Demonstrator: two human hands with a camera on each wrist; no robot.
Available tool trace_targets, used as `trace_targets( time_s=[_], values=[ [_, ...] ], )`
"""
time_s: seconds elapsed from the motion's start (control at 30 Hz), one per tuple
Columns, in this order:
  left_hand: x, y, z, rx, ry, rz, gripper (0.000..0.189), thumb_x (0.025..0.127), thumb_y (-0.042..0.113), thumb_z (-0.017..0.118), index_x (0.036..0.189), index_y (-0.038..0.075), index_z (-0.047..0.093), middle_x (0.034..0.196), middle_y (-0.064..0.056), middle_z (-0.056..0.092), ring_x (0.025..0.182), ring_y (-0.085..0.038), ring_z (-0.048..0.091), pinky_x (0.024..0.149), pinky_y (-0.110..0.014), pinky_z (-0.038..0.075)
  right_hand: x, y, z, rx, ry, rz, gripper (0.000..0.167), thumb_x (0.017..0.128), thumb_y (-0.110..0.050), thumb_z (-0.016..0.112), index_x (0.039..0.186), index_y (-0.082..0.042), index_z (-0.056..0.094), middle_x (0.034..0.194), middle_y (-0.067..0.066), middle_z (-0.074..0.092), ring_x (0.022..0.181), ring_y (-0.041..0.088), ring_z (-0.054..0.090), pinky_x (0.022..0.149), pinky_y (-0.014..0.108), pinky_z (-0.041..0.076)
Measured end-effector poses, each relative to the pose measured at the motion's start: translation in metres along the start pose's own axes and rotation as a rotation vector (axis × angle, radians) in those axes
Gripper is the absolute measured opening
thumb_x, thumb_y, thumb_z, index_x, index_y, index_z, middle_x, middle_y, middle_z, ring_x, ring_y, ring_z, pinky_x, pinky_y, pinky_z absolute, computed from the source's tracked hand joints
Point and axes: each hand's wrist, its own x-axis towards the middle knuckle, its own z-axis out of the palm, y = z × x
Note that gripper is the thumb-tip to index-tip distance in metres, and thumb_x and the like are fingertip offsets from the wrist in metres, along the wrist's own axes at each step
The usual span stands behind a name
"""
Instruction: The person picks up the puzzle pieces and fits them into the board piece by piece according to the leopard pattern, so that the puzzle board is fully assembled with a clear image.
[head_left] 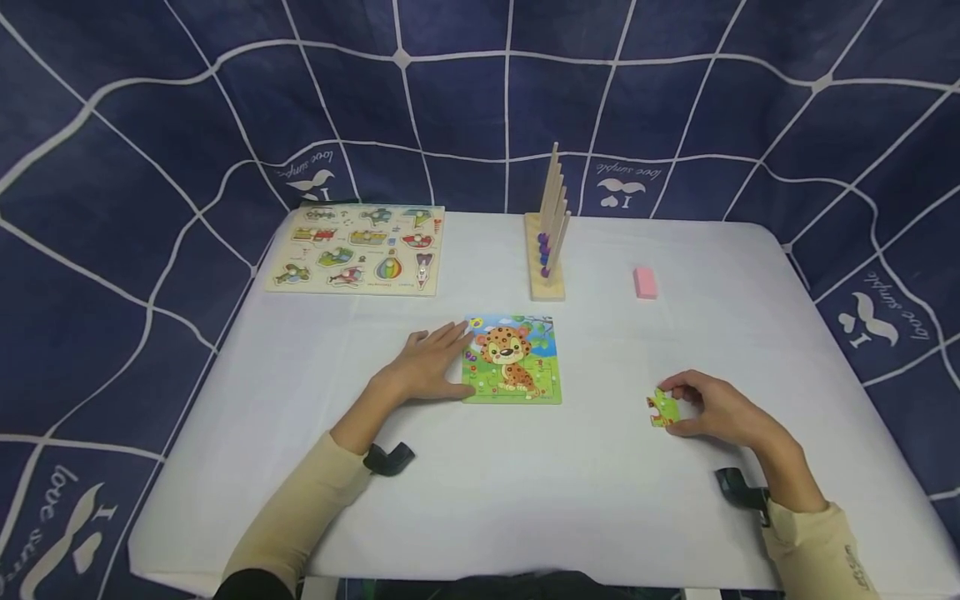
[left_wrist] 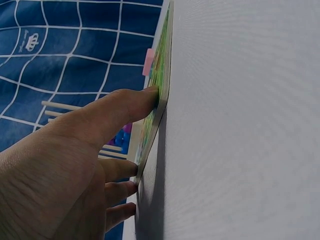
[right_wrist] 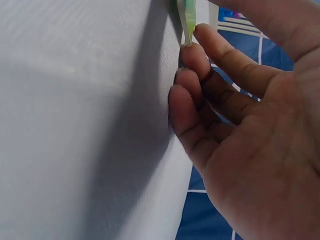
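A square jigsaw puzzle (head_left: 512,360) with a cartoon leopard lies flat on the white table. Along its left side, my left hand (head_left: 427,363) is spread, its thumb on the lower left corner and fingertips at the upper left. The left wrist view shows that thumb (left_wrist: 142,102) resting on the puzzle's top face by the edge. Away to the right, my right hand (head_left: 716,408) holds a green jigsaw piece (head_left: 663,408) with red and orange marks between thumb and fingers, low over the table. Only a sliver of this piece (right_wrist: 188,20) shows in the right wrist view.
A wooden peg board with vehicle pictures (head_left: 356,250) lies at the back left. Behind the puzzle stands a wooden base with upright rods (head_left: 549,250) and purple and blue beads. One pink block (head_left: 645,282) sits right of it. Dark blue checked cloth (head_left: 480,100) hangs behind the table.
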Motion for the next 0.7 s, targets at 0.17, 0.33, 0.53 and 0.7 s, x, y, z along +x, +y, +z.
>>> trace_targets(
  time_s=[0.17, 0.33, 0.53, 0.7],
  values=[
    [-0.001, -0.001, 0.0, -0.006, 0.008, 0.003, 0.098, 0.082, 0.065, 0.06, 0.157, 0.018, 0.019, 0.166, -0.003, 0.008, 0.153, -0.026, 0.012, 0.119, -0.058, 0.018, 0.002, -0.001, -0.001, 0.021, 0.015, 0.019, 0.061, 0.064, -0.021, 0.089, 0.117, -0.003, 0.063, 0.096, 0.003, 0.058, 0.086, 0.01, 0.05, 0.074, 0.017, 0.046],
    [0.0, -0.001, 0.001, -0.01, 0.007, 0.002, 0.098, 0.082, 0.065, 0.06, 0.157, 0.018, 0.018, 0.166, -0.003, 0.008, 0.153, -0.026, 0.012, 0.119, -0.058, 0.017, 0.004, -0.005, -0.001, 0.043, 0.032, 0.028, 0.063, 0.065, -0.027, 0.09, 0.118, -0.005, 0.064, 0.099, 0.004, 0.061, 0.088, 0.011, 0.051, 0.074, 0.017, 0.046],
    [0.0, -0.002, 0.001, -0.013, 0.002, 0.001, 0.098, 0.083, 0.065, 0.06, 0.157, 0.018, 0.017, 0.166, -0.002, 0.007, 0.153, -0.025, 0.011, 0.119, -0.057, 0.017, 0.012, -0.015, 0.002, 0.04, 0.082, -0.021, 0.053, 0.065, -0.028, 0.09, 0.109, -0.009, 0.068, 0.09, 0.001, 0.061, 0.084, 0.011, 0.052, 0.074, 0.019, 0.045],
    [0.001, -0.001, 0.0, -0.011, -0.001, 0.004, 0.098, 0.083, 0.066, 0.059, 0.157, 0.018, 0.017, 0.166, -0.002, 0.006, 0.154, -0.025, 0.01, 0.12, -0.057, 0.016, 0.025, -0.025, 0.005, 0.016, 0.116, -0.107, 0.041, 0.067, -0.021, 0.089, 0.1, -0.01, 0.07, 0.086, 0.0, 0.063, 0.081, 0.011, 0.053, 0.073, 0.021, 0.046]
  ],
)
